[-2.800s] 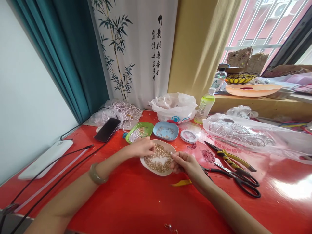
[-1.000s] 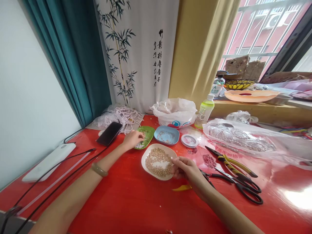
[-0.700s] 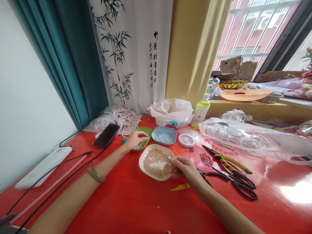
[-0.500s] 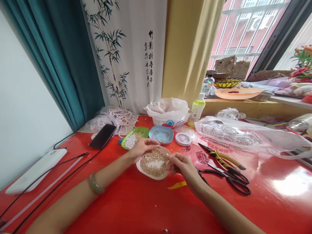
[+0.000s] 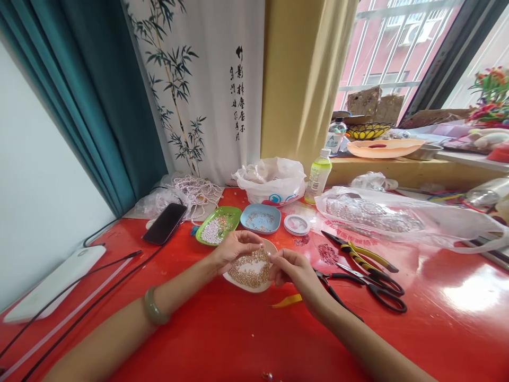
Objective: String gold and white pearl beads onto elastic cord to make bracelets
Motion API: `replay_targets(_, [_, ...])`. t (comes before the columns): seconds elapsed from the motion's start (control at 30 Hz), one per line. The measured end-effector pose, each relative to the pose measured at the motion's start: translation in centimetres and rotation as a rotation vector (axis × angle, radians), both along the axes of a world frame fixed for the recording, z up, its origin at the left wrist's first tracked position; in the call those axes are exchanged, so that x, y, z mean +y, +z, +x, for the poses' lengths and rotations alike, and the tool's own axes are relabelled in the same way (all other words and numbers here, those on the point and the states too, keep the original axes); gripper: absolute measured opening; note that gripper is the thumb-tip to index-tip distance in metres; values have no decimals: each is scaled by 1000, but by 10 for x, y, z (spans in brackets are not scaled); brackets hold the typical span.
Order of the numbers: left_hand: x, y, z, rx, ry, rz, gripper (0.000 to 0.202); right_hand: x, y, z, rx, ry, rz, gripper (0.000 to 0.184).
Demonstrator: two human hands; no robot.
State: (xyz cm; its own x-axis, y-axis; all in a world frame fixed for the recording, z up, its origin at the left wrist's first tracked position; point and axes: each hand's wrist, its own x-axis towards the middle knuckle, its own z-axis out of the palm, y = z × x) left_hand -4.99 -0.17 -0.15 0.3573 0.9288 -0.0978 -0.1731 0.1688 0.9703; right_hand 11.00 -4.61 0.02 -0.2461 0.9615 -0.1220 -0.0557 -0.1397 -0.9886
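Observation:
My left hand (image 5: 235, 248) hovers over the near-left rim of a white dish (image 5: 254, 287) filled with small gold beads, thumb and fingers pinched together on something too small to name. My right hand (image 5: 292, 268) sits at the dish's right edge, fingers also pinched, with a tiny pale bead showing at its fingertips. The two hands almost meet above the dish. A green dish (image 5: 234, 214) of pale pearls and a blue dish (image 5: 258, 218) of small beads lie just behind.
On the red table (image 5: 222, 334) black scissors (image 5: 382, 294) and yellow-handled pliers (image 5: 363, 254) lie right of my hands. A dark phone (image 5: 165, 223), pearl strands (image 5: 199, 190), plastic bags (image 5: 274, 183), a green bottle (image 5: 317, 176) and a round lid (image 5: 296, 224) stand behind. Cables (image 5: 79, 286) run at left.
My left hand reached to the green pearl dish, then came back over the gold-bead dish beside my right hand. My right hand stayed at the dish's right edge. The view has shifted.

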Motion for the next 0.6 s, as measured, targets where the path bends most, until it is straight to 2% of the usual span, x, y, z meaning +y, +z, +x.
replay_targets(0.6, [-1,-4,1,-1,-23,5,22,-2,0,1,3,19,-6,25])
